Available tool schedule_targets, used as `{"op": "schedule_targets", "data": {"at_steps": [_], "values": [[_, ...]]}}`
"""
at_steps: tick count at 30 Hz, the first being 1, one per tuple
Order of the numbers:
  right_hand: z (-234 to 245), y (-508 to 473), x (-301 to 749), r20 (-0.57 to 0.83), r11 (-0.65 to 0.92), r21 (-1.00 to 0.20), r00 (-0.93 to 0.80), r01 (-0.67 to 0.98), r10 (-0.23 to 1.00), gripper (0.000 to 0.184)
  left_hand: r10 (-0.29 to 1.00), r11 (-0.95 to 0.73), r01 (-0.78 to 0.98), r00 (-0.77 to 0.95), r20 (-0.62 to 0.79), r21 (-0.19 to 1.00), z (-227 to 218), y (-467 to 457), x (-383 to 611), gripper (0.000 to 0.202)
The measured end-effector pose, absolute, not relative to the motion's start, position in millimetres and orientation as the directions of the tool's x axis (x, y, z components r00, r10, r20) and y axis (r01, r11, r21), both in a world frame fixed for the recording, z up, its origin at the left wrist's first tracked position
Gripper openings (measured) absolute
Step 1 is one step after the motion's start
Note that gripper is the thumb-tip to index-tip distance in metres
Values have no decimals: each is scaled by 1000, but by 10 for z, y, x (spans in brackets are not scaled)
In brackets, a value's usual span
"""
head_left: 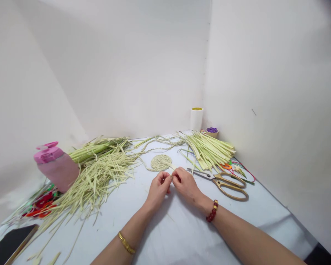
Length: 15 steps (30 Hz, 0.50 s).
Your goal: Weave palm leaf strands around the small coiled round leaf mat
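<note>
My left hand (162, 184) and my right hand (184, 183) meet fingertip to fingertip over the middle of the table. Both are closed in a pinch on a pale straw strip (171, 166), whose visible part runs from my fingers toward a round woven straw coil (161, 162). The strip's end between my fingertips is mostly hidden. The coil lies flat just beyond my hands, with a long braided cord (151, 147) trailing behind it. To the right of my right hand lie large scissors (223, 184) with gold handles, blades partly apart and pointing toward the coil.
A pink bottle (56, 165) leans at left beside a heap of loose straw (102, 169). A bundle of cut straw (209, 149) lies at right. Behind stand a white cup (196, 118) and a small bowl of purple pieces (212, 131). A dark flat object (9, 244) sits front left.
</note>
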State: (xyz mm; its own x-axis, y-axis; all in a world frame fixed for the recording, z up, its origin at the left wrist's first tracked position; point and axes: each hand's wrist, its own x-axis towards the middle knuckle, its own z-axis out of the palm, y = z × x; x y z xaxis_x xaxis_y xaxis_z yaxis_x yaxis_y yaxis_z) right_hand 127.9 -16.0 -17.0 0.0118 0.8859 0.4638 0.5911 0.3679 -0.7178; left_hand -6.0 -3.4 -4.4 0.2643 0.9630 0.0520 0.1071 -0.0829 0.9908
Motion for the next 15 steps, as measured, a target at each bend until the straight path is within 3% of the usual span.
{"op": "schedule_targets", "data": {"at_steps": [5,15], "values": [[-119,-180,1295,438,386,-767,-22,513,899,15,975,-76,63,214,61,995,-61,-10,-77,30],[-119,-172,1277,405,336,-784,20,521,914,13,969,-80,64,239,63,995,-72,-16,-74,29]]}}
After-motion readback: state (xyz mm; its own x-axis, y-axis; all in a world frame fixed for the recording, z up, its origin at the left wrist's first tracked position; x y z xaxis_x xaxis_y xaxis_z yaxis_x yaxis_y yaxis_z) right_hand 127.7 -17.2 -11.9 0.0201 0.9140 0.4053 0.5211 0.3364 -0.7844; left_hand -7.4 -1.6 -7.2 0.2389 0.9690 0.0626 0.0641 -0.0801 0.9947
